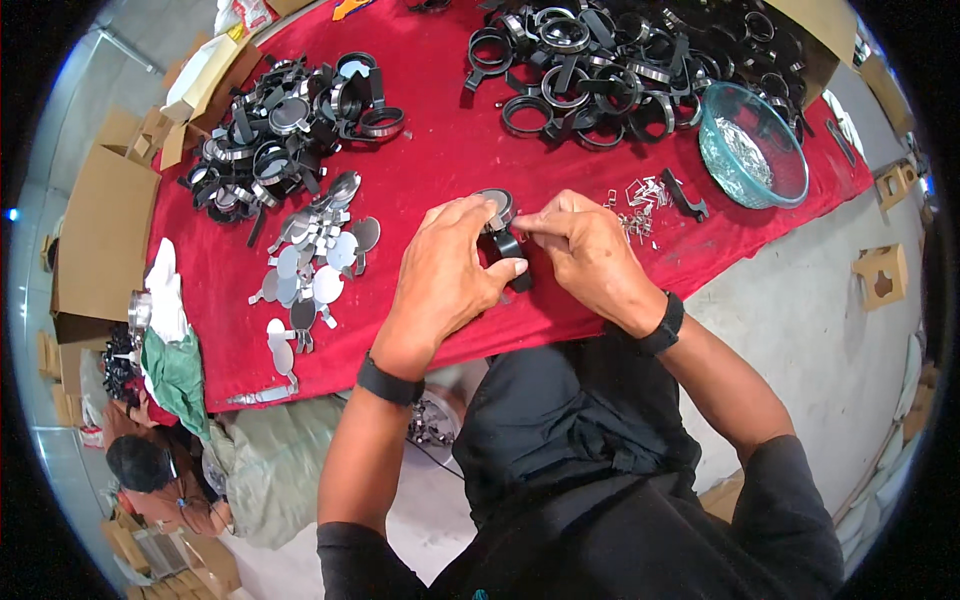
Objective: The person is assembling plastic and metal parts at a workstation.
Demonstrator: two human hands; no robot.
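My left hand [440,260] is closed around a black part with a round metal-rimmed head [515,268], held just above the red cloth near the table's front edge. A grey disc shows in the head, and a black handle-like arm points toward me. My right hand [597,255] is pinched at the right side of that head; what its fingertips hold, if anything, is too small to tell. Beside the right hand lie small bent metal clips [640,205]. Left of my left hand are loose round grey metal discs with tabs [328,284].
Similar black ring parts with discs [290,115] are heaped at left; rings without visible discs [565,85] pile up at the back right. A teal bowl [790,170] and a black lever-like piece [685,195] are at right. Another person [160,470] is at lower left near cardboard boxes [105,235].
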